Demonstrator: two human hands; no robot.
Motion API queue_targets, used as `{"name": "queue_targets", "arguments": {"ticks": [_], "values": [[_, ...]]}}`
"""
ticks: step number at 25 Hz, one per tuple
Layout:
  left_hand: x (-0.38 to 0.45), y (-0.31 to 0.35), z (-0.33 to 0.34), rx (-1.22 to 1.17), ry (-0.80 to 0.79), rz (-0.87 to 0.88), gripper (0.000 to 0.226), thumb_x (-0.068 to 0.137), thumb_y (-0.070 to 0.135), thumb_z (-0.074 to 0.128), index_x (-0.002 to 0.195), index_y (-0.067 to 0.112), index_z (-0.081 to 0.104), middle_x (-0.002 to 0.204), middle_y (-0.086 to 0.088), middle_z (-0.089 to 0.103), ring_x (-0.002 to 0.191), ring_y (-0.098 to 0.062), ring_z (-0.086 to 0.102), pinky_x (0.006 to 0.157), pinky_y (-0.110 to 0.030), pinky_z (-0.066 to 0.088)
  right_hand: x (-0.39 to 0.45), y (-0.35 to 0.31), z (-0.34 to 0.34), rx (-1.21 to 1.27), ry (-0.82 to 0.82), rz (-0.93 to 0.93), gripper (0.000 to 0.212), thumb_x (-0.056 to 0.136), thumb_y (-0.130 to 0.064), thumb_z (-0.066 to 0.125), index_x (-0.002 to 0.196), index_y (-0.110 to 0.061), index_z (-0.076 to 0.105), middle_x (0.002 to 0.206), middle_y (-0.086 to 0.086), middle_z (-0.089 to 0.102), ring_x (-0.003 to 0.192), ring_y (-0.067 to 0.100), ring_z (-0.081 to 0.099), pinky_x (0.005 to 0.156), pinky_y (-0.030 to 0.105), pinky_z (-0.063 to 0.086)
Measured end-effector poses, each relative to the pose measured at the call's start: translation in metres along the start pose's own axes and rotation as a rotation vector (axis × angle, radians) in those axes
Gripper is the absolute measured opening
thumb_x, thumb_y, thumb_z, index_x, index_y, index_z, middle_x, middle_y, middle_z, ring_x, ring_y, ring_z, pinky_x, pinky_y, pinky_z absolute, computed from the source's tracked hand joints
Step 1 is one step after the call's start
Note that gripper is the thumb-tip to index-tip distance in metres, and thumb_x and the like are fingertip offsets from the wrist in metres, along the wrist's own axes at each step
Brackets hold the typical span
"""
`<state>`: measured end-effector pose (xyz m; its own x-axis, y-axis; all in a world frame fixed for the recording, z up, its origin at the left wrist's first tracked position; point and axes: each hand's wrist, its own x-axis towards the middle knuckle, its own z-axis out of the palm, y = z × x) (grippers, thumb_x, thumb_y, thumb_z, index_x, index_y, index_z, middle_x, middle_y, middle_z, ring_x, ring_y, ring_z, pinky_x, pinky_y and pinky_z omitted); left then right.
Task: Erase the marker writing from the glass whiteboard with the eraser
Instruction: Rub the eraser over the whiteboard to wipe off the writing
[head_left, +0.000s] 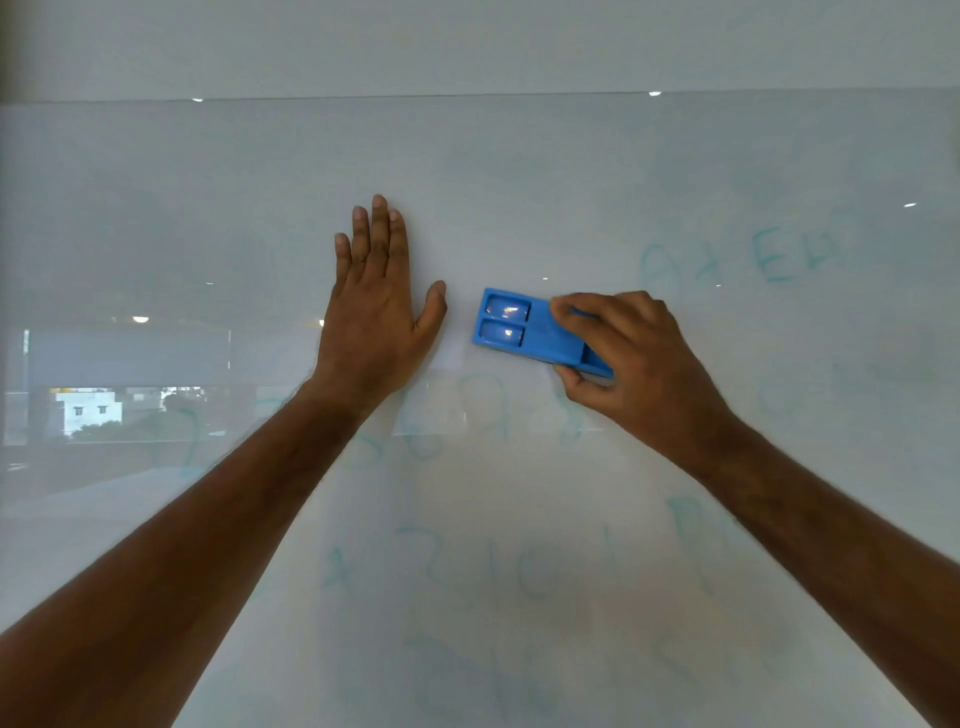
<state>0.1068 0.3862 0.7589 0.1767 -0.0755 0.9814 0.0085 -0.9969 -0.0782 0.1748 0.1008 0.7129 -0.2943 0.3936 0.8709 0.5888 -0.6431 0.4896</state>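
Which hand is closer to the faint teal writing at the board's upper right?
Right. The right hand, gripping the blue plastic eraser, sits just below-left of the faint teal writing; the flat left hand lies farther left.

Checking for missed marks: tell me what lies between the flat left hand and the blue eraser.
Only bare glass whiteboard. In the head view, a narrow unmarked strip separates the left hand from the eraser gripped by the right hand; faint writing sits below.

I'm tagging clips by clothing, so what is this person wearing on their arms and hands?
Nothing shows on either: the left hand and right hand are bare, with no gloves, rings, watch or bracelet visible. Both forearms are uncovered right to the frame edge, so no sleeve appears.
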Motion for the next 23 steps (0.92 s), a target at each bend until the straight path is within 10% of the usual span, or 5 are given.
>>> {"name": "queue_targets", "arguments": {"ticks": [23], "values": [[-0.013, 0.011, 0.004, -0.006, -0.01, -0.005, 0.081, 0.11, 0.044, 0.031, 0.172, 0.001, 0.003, 0.182, -0.016, -0.004, 0.169, -0.032, -0.007, 0.137, -0.038, -0.008, 0.001, 0.052, -0.021, -0.035, -0.004, 0.032, 0.054, 0.085, -0.023, 0.081, 0.135, -0.011, 0.065, 0.132, 0.005, 0.067, 0.11, 0.032, 0.06, 0.093, 0.045, 0.049]]}}
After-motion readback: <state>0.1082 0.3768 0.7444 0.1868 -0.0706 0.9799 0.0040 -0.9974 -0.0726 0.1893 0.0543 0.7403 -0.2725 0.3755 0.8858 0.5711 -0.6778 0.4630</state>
